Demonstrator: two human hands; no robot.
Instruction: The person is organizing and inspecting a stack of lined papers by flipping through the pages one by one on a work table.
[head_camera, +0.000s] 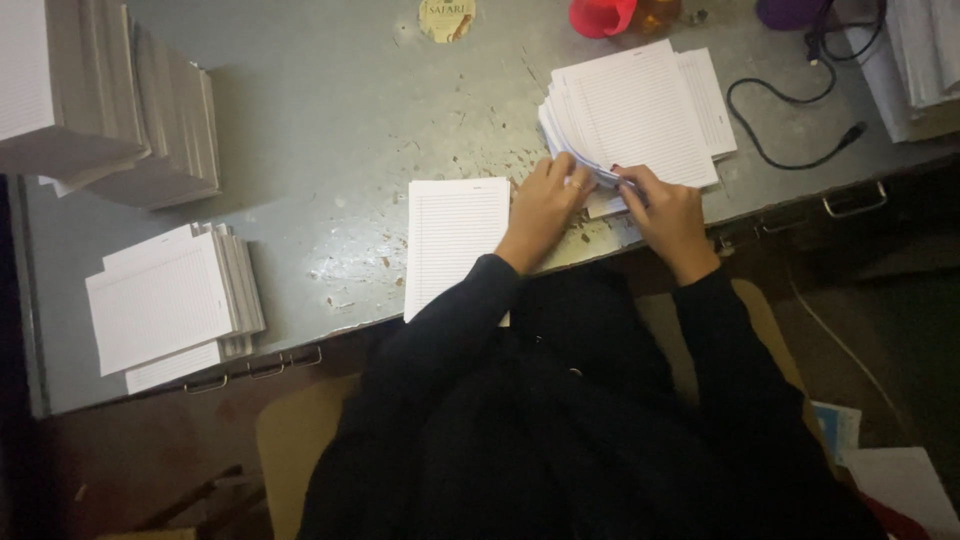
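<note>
A fanned stack of white lined sheets (640, 115) lies on the grey metal table (340, 130) at the right. My left hand (545, 205) and my right hand (665, 210) both pinch the near edge of that stack, fingers curled around the sheets' corner. Just left of my left hand lies a separate lined sheet pile (455, 240), flat at the table's front edge. Both arms wear black sleeves.
Squared paper piles (170, 295) sit at the front left, taller stacks (110, 100) at the back left. A black cable (790, 120) snakes at the right, a red cup (603, 15) and a round lid (446, 18) stand at the back. Drawer handles (855, 200) line the front.
</note>
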